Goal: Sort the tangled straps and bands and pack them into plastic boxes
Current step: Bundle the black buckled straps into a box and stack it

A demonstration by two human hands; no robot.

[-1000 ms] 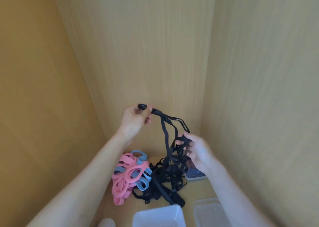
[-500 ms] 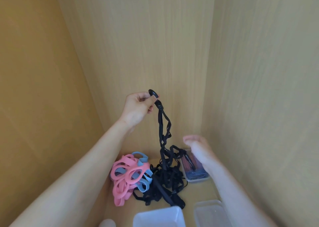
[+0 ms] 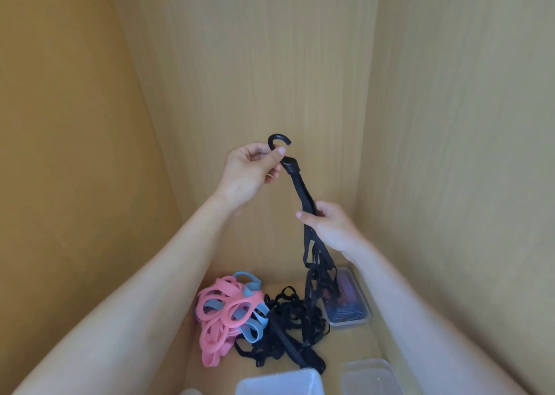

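Lifting a black hooked strap, left hand pinching its hook, right hand gripping lower; tangled black pile may drag along.

Black hooked strap: hanging raised, hook uppermost, lower end trailing into the black strap tangle lying below. Pink bands and blue bands: lying interlaced, touching the tangle's left side. Filled clear box: sitting right of the tangle. Empty clear box: sitting nearest.
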